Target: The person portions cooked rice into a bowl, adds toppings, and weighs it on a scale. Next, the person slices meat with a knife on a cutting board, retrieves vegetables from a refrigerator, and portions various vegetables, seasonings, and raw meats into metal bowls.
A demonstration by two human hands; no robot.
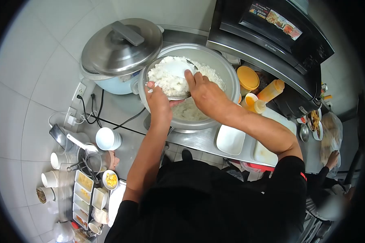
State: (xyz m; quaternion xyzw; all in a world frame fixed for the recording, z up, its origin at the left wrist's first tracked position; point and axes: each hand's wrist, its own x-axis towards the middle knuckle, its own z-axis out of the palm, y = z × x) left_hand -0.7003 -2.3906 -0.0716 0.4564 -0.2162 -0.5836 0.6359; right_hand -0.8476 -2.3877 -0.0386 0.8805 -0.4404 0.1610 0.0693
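Right of the lidded cooker (123,44) at 11 o'clock, the left hand (160,102) grips a metal bowl (178,97) from its 7 o'clock, thumb at the rim, heaped rice (164,86) held over the open pot (232,79) at 12. The right hand (207,94), at the bowl's 4 o'clock, has fingers closed on a white scoop (177,69) against the rice; light, even pressure and a level bowl should spare the grains. Toward 1 o'clock, the black oven's (255,34) logo seems to read "Imarflex", its sticker (276,21) "20", finer print illegible.
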